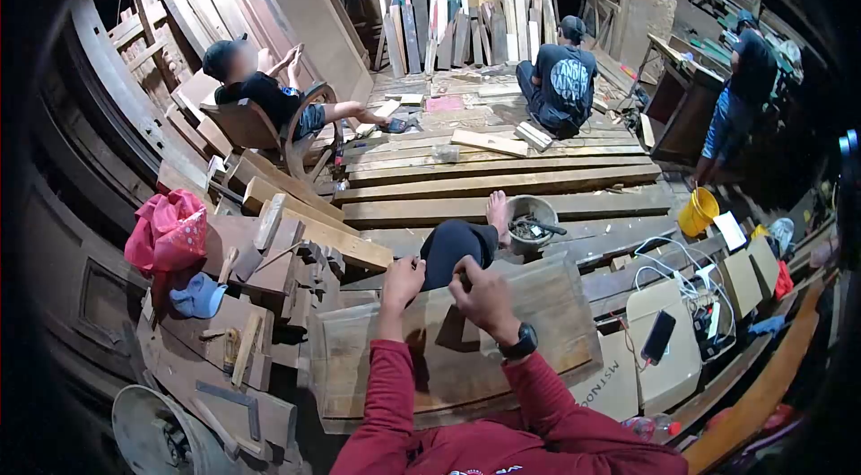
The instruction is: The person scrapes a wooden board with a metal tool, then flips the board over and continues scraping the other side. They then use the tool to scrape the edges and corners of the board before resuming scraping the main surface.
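A wide curved wooden panel (547, 313) lies across my lap. My left hand (402, 282) is curled at its far edge, beside my raised knee in dark trousers (456, 246). My right hand (484, 296), with a black watch on the wrist, rests on the panel a little to the right with its fingers bent; what is under them is hidden. Both sleeves are red. My bare foot (498, 206) rests on the planks next to a grey bowl (531, 228) of small tools.
Three other people work farther off: one in a chair (256, 94) at left, one sitting on planks (560, 80), one standing (744, 89) at right. A yellow bucket (698, 210), a phone (659, 336) with cables, a red cloth (170, 228), wood offcuts and a fan (161, 435) surround me.
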Motion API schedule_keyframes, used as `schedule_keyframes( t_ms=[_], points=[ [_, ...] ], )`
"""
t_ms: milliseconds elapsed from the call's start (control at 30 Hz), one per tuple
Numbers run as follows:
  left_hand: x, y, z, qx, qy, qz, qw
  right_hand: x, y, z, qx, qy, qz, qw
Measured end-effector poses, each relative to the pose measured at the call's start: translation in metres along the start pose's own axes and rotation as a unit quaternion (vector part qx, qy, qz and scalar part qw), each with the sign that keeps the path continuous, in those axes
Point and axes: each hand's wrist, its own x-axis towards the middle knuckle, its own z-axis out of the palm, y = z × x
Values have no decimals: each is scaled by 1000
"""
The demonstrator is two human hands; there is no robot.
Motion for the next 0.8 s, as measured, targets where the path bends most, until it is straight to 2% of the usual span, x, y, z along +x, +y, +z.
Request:
schedule_keyframes(
  t_ms=[67,100,167,233,267,367,467,500,567,600,633,700,767,800],
  points=[
    [-1,1,2,-4,1,3,1000,-6,7,17,-42,-48,-19,998],
    [-2,4,1,-9,1,2,1000,-7,8,24,-23,-101,-49,993],
    [-3,8,-1,-7,4,-18,1000,-16,11,27,34,-108,-72,991],
    [-4,5,0,-19,5,-8,1000,-10,-3,7,-6,-61,-43,997],
    [-7,0,1,-16,6,-9,1000,-6,-10,-2,1,-4,-57,998],
    [-1,-4,5,-13,11,-7,1000,-4,-3,-2,-23,5,2,1000],
    [0,-1,5,-20,6,-21,1000,-14,11,21,-42,-115,-29,992],
    [-3,5,-1,-14,-4,-30,999,-14,7,19,5,-129,-63,990],
    [-3,0,1,-13,-4,-10,1000,-8,5,9,24,-73,-62,995],
    [-4,-4,0,-13,1,-16,1000,-5,4,4,25,-26,-38,999],
    [-4,-4,0,-14,6,-20,1000,-3,6,1,18,-5,31,999],
    [-1,-2,1,-14,-3,-35,999,-1,6,1,7,24,35,999],
    [-2,4,0,-20,1,-22,1000,-10,13,17,-43,-74,-10,996],
    [-1,3,4,-23,10,-12,1000,-13,10,21,-21,-124,-52,991]
  ],
)
